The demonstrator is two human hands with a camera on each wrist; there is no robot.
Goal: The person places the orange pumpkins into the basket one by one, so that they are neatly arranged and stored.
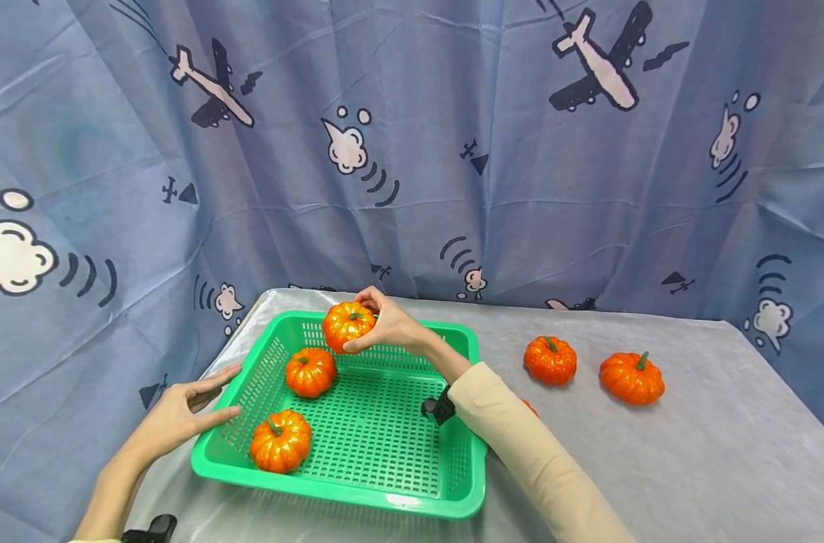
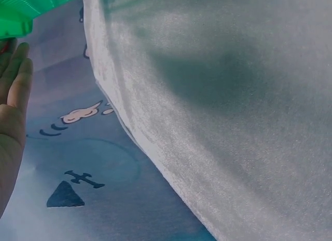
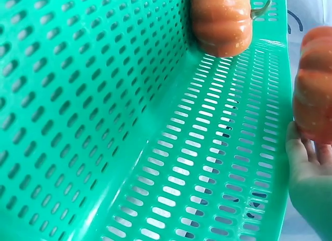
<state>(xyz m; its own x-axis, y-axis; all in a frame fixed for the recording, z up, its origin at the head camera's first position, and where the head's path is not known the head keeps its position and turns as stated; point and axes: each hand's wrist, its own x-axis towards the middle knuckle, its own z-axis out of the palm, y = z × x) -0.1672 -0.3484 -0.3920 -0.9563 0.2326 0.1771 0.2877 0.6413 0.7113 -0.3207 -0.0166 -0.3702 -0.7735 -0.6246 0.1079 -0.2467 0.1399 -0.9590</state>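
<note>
My right hand [image 1: 393, 326] grips a small orange pumpkin [image 1: 345, 326] with a green stem, above the back wall of a green plastic basket [image 1: 357, 490]. In the right wrist view the gripped pumpkin [image 3: 315, 85] shows at the right edge, cut off by the frame. Two more pumpkins lie inside the basket, one at the back left [image 1: 310, 372] and one at the front left [image 1: 281, 442]. At the basket's left rim is my left hand [image 1: 177, 413], fingers extended and thumb reaching over the rim. The left wrist view catches only part of that hand [image 2: 13, 103].
On the grey tabletop [image 1: 690, 467], right of the basket, stand two pumpkins, one nearer [image 1: 550, 360] and one farther right [image 1: 632, 378]. A sliver of another pumpkin [image 1: 530, 407] shows behind my right sleeve. A blue curtain [image 1: 412, 151] with airplane prints hangs behind the table.
</note>
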